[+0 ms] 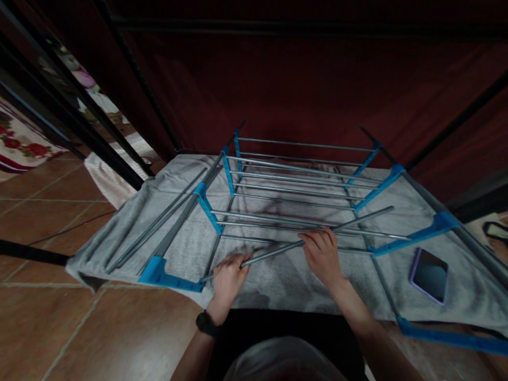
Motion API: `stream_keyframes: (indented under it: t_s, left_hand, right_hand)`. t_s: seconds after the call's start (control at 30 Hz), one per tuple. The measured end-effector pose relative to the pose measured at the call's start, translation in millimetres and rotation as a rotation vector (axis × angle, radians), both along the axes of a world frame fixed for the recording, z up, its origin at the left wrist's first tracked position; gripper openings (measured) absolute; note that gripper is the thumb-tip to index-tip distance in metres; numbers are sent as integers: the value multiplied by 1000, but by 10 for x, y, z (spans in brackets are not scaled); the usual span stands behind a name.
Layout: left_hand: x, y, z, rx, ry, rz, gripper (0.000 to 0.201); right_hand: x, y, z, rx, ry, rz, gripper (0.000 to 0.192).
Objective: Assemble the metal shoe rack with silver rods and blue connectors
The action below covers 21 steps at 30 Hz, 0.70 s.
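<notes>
A loose grey metal tube (pixel 274 253) runs slantwise in front of me, its right end raised and free. My left hand (pixel 230 276) is closed around it near its left end, close to a blue plastic bracket (pixel 170 276). Farther along the tube, my right hand (pixel 320 254) grips it with bent fingers. Around and behind the hands lies a partly assembled rack, with several grey crossbars (pixel 293 201) set between blue brackets, such as the right-hand one (pixel 416 235). Whether the tube's left end sits in the bracket I cannot tell.
A grey blanket (pixel 278 293) lies under the rack on a tiled floor (pixel 130 333). Several loose tubes (pixel 159 225) rest at the left. A phone (pixel 429 275) lies at the right. Dark metal bars and a dark red cloth (pixel 297 90) stand behind.
</notes>
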State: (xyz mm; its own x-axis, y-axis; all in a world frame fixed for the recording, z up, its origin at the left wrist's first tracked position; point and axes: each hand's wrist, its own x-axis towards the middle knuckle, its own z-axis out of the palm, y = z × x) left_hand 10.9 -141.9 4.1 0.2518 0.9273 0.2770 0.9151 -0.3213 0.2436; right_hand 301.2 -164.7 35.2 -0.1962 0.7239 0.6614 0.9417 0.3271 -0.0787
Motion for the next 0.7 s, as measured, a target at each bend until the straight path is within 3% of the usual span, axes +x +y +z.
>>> stream_keyframes:
  t_s: [0.33,0.53,0.7]
  left_hand:
    - [-65,49,111,81,45,-83,31]
    - [-223,73,44,163,7,-10,35]
    - [-216,75,121,187,33,5,39]
  right_hand:
    - [209,23,66,1,-44,10,43]
    - [224,-3,95,30,-36,5,33]
    - [166,7,153,26,-32,-11,29]
